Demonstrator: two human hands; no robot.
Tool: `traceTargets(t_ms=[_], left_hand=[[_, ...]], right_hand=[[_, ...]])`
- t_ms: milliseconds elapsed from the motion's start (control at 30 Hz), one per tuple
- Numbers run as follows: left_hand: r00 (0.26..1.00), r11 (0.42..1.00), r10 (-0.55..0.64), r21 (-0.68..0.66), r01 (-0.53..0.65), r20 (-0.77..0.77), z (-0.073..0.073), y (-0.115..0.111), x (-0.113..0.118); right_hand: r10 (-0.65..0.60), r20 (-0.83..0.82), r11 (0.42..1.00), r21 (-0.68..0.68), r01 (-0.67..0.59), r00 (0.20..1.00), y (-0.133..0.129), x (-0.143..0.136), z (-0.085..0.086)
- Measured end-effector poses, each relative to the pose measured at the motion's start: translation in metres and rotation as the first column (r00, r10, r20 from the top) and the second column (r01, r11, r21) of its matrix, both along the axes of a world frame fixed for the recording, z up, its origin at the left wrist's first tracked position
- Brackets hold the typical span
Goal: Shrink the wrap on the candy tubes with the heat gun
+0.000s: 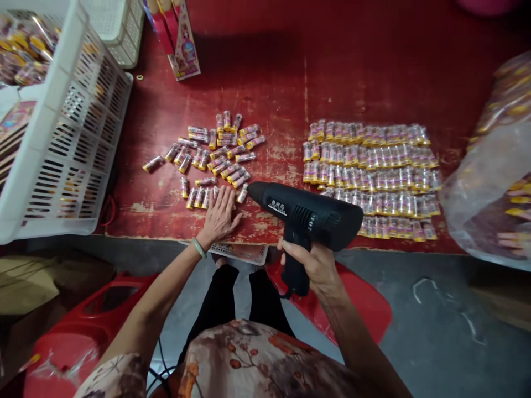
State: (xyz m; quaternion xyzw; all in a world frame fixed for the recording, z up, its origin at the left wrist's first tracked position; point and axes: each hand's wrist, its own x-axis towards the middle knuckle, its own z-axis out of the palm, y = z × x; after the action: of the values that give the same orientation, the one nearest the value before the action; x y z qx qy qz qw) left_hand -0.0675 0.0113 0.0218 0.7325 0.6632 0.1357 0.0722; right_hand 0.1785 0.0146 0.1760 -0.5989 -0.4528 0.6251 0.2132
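Note:
My right hand [317, 265] is wrapped around the handle of a black heat gun [307, 213], whose nozzle points left over the table's front part. My left hand [220, 215] lies flat with fingers stretched out, its fingertips at a short row of small wrapped tubes [199, 198] with yellow ends. One single tube [243, 193] sits just under the nozzle tip. Beyond the hand is a loose scatter of the same tubes [224, 166], some upright-facing, some tilted. Part of the short row is hidden beneath my fingers.
Several neat rows of wrapped tubes [373, 179] lie on the right of the red table [265, 99]. A white crate [78, 138] stands at left, a clear plastic bag [485, 188] at far right. A printed box [182, 50] is at the back; red stools [360, 298] are below.

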Motion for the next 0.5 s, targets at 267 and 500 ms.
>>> traceTargets(t_ms=[267,500], left_hand=[[0.974,0.975,0.218,0.017,-0.220,0.052,-0.013,-0.026,0.010],[0.980,0.974,0.182,0.122,-0.191,0.078,-0.017,-0.036,-0.005]], right_hand=[[-0.143,0.032,0.988,0.054,0.141,0.989,0.021,-0.025,0.010],[-0.242,-0.004,0.968,0.067,0.242,0.970,0.041,0.003,0.009]])
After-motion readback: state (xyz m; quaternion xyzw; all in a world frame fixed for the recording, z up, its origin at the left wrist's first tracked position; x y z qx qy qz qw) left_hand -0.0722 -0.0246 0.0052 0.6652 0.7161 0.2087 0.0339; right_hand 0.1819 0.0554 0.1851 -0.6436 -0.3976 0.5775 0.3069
